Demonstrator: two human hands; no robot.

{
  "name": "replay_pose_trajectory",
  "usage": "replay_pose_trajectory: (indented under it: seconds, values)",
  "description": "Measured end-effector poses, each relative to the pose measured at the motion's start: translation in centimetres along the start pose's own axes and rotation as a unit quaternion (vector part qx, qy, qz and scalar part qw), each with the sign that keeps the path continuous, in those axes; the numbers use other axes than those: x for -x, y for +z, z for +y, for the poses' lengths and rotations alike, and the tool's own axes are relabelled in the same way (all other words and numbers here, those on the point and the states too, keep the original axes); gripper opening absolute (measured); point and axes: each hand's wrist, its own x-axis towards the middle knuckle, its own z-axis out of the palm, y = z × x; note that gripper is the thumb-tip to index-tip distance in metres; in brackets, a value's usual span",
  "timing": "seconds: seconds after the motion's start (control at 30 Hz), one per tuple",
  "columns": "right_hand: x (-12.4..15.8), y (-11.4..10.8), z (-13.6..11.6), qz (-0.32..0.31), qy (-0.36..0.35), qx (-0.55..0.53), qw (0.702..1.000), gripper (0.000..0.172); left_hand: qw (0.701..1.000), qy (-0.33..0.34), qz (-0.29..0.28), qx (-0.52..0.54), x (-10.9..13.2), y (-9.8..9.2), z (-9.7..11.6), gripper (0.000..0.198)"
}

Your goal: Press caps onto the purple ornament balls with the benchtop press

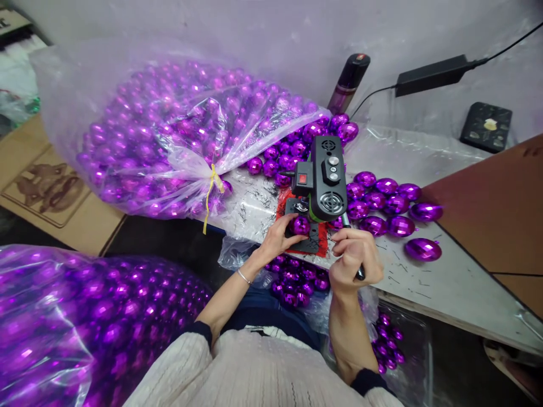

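Observation:
My left hand pinches a shiny purple ball ornament between thumb and fingers. The ball sits at the black base plate of a small black machine, under its head. On that head I see fan grilles, round buttons and a red switch. My right hand is wrapped round a black-gripped lever handle at the machine's right side. A red mat lies beneath the base. Faceted purple ornaments stand in rows on the table to the right.
A tied clear bag of purple balls fills the table's left; another full bag is below it. More balls rest at my lap. A dark bottle, a power adapter, a black box and a cardboard box are around the table.

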Motion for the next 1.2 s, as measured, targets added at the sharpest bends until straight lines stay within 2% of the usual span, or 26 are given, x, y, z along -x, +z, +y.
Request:
replay_pose_trajectory:
  seconds: [0.13,0.27,0.5,0.83,1.2]
  values:
    - [0.0,0.0,-0.1,-0.002,0.008,0.008,1.000,0.036,1.000,0.026,0.011,-0.001,-0.5,1.6,-0.4,0.071]
    - [0.0,-0.1,-0.3,-0.009,0.006,0.007,1.000,0.034,0.999,0.022,0.024,0.003,-0.4,2.3,-0.7,0.077]
    - [0.1,-0.2,-0.3,-0.014,0.005,0.001,1.000,0.034,1.000,0.018,0.021,-0.009,-0.2,2.4,-1.1,0.075]
    - [0.7,-0.1,0.2,-0.004,-0.006,-0.009,1.000,0.031,0.999,-0.022,0.014,-0.021,-0.1,2.2,-1.2,0.073]
    - [4.3,0.7,2.8,0.014,-0.023,-0.008,1.000,0.030,0.999,-0.037,0.007,-0.014,-0.1,2.0,-1.0,0.071]
